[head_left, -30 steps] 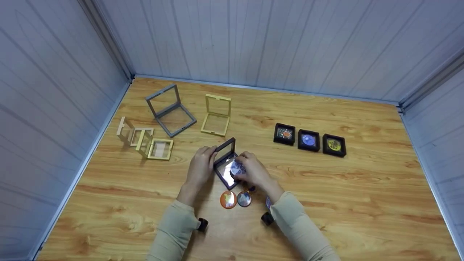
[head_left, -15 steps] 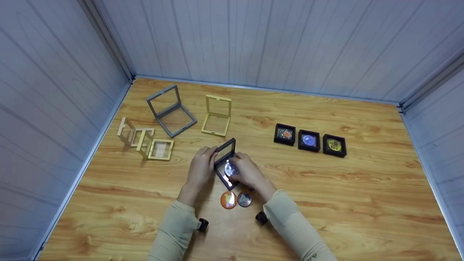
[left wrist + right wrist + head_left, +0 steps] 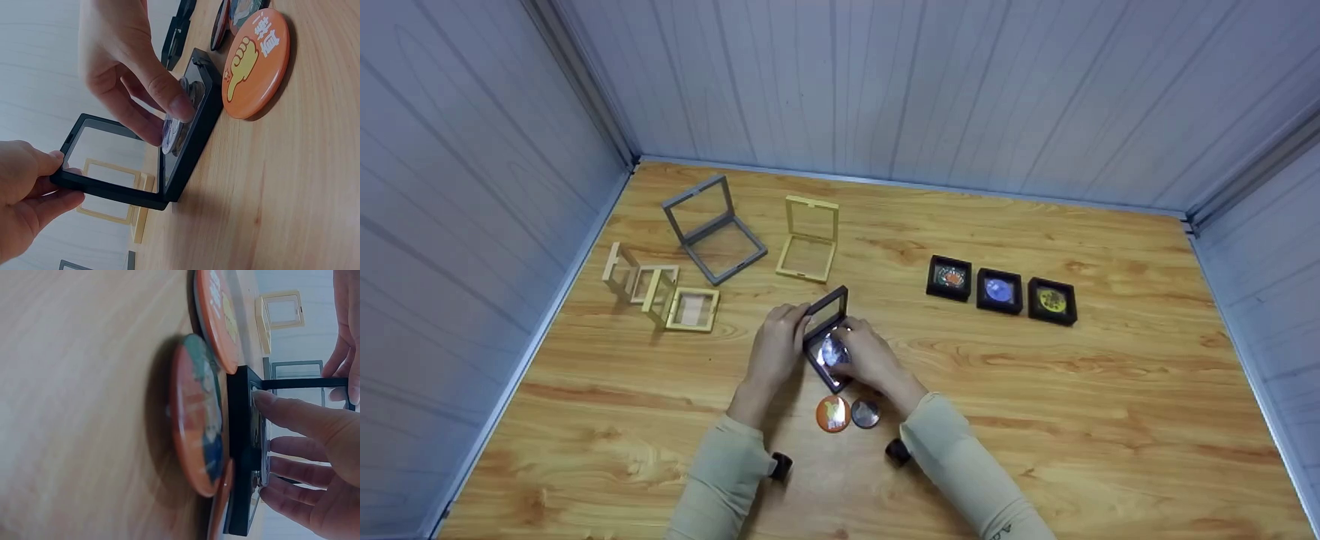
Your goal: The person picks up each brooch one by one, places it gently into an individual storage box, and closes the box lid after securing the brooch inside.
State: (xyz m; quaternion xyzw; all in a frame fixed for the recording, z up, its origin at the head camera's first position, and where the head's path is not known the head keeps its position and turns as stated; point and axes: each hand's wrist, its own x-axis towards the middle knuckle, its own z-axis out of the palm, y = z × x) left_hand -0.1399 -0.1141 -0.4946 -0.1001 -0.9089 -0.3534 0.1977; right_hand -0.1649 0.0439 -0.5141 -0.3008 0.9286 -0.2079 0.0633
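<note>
A black hinged display frame (image 3: 825, 375) stands open on the table, its base flat and its lid raised. My left hand (image 3: 776, 349) pinches the lid's edge between thumb and fingers (image 3: 56, 205). My right hand (image 3: 874, 356) reaches over the base and grips a round pin badge (image 3: 170, 135) by its rim. In the left wrist view the badge lies close over the base's clear film, slightly tilted, with its reflection below. Right at the frame's near corner lie an orange badge (image 3: 256, 62) with a yellow hand print and a darker badge (image 3: 865, 413).
Three small black frames (image 3: 999, 291) with badges inside stand in a row at right. A grey open frame (image 3: 727, 251), a yellow one (image 3: 808, 259) and two small pale ones (image 3: 694, 309) stand at back left. Panel walls (image 3: 885, 90) enclose the table (image 3: 1072, 420).
My right hand has moved left with the badge, from the base's right side to over its middle. The left hand and the black frame have stayed in place.
</note>
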